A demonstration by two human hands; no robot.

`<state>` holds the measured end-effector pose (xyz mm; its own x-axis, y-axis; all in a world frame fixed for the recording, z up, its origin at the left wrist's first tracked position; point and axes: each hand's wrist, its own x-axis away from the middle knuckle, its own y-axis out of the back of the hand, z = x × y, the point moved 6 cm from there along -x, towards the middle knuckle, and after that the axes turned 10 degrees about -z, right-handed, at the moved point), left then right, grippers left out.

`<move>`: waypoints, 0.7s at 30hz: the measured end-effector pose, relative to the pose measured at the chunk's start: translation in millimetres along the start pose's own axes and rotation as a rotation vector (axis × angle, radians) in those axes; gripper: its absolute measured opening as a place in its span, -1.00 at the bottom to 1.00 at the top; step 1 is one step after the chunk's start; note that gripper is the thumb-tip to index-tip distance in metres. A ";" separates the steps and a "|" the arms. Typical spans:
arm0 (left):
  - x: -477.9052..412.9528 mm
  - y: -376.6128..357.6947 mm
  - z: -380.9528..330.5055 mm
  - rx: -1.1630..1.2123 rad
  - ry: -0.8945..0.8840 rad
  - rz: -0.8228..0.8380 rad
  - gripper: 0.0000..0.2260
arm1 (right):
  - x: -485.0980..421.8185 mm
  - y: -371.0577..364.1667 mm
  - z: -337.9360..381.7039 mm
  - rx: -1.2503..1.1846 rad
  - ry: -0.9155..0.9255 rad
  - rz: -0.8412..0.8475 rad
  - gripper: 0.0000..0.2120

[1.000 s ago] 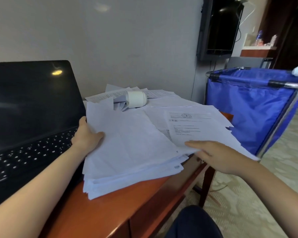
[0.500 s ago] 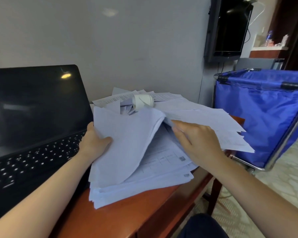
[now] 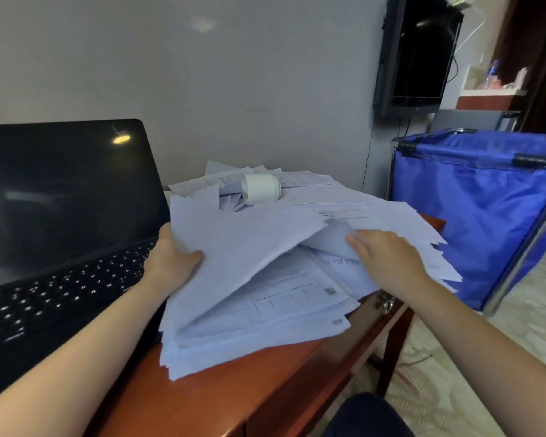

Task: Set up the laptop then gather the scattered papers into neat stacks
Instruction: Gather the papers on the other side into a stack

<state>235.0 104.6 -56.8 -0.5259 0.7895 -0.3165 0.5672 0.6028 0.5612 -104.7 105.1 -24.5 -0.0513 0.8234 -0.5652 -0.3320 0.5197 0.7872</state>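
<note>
Head view: papers (image 3: 249, 257) are being gathered, gripped by the left hand (image 3: 171, 263) and pressed under the flat right hand (image 3: 388, 260); squaring is needed next.

Open black laptop (image 3: 60, 216) beside a messy white paper stack (image 3: 252, 294), top sheets lifted.

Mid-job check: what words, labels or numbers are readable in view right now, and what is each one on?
Nothing reads cleanly.
White printed form with table and square code: print blurred.
White sheet with round stamp: lines too small.
White sheet with grey digits: smeared, unreadable.
Lifted blank white sheets: no print showing.
Black laptop keyboard: white key legends blurred.
Black wall television: lower-edge mark too small.
</note>
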 end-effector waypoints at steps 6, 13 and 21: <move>2.5 0.5 0.7 0.001 0.044 0.014 -0.39 | -20.5 22.5 -23.7 -0.398 -0.197 -0.362 -0.57; 2.4 0.2 1.3 0.061 0.058 0.033 -0.42 | 2.3 39.4 44.2 -0.288 0.433 -0.416 -0.69; 8.8 7.3 -9.5 0.566 0.387 0.146 -0.58 | 39.3 -38.9 83.5 -0.262 0.557 0.448 -0.36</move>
<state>228.5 114.8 -48.2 -0.5477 0.8323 0.0854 0.8367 0.5445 0.0593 -15.2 136.3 -56.8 -0.6786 0.6701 -0.3009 -0.3768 0.0341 0.9257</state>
